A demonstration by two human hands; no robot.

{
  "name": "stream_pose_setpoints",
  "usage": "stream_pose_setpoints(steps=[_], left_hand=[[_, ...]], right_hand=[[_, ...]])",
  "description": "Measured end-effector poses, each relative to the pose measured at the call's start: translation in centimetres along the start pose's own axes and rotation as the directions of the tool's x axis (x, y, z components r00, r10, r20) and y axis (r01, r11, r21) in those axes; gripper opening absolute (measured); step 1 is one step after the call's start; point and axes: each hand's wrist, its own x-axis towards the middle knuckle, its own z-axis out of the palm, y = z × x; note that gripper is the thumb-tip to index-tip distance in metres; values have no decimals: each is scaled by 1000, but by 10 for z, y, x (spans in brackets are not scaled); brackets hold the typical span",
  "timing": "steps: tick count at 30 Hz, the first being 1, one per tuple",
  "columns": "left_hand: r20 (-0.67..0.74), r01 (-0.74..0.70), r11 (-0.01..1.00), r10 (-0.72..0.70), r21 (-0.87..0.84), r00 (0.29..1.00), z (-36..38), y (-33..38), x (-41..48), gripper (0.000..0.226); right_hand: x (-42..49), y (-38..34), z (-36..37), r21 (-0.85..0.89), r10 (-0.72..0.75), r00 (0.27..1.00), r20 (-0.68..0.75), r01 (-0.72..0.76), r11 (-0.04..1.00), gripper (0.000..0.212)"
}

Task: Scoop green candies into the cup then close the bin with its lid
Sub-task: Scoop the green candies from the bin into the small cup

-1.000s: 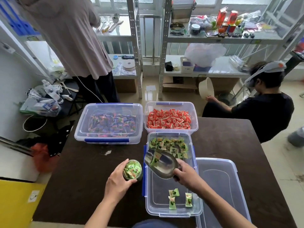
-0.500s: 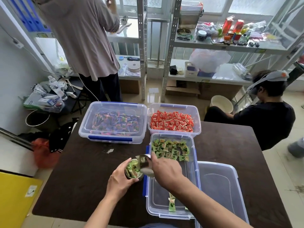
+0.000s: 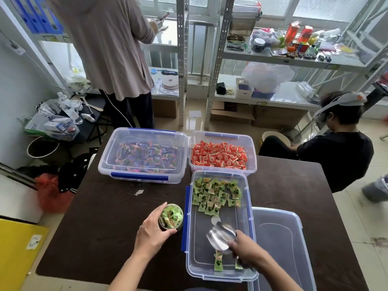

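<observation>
Metal scoop w/in bin; cup adj.

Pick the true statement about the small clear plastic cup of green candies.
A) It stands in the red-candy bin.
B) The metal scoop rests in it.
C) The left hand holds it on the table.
C: the left hand grips the small clear plastic cup on the dark brown table, while the shiny metal scoop is over the clear green-candy bin.

Scoop blurred, handle hidden in right grip; lid cropped btm.
</observation>
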Motion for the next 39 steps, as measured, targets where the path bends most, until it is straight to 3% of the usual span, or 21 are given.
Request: stream_pose_setpoints(steps=[3, 7, 9, 12, 19, 25, 39], left_hand=[[10, 0, 1000, 0, 6, 1000, -1, 0, 2, 97], [21, -8, 1000, 8, 15, 1000, -2, 0, 2, 98], [30, -11, 1000, 10, 25, 1000, -3, 0, 3, 98], [44, -12, 999, 10, 43, 999, -5, 0, 5, 98], [78, -33, 993, 24, 114, 997, -10, 1, 9, 100], [63, -36, 995, 30, 96, 998, -7, -1, 8, 99], [55, -12, 996, 7, 83, 998, -3, -4, 7, 101]], right_hand=[[10, 9, 15, -73, 32, 999, -18, -33, 997, 24], [18, -16, 17, 282, 83, 995, 52, -94, 955, 17], [42, -28, 20, 390, 114, 993, -10, -101, 915, 16], [82, -43, 32, 434, 124, 987, -103, -67, 898, 29], [109, -63, 39, 704, 193, 981, -2, -136, 697, 33], [101, -37, 32, 730, 135, 991, 12, -101, 676, 36], [5, 4, -8, 574, -106, 988, -111, 151, 805, 47]])
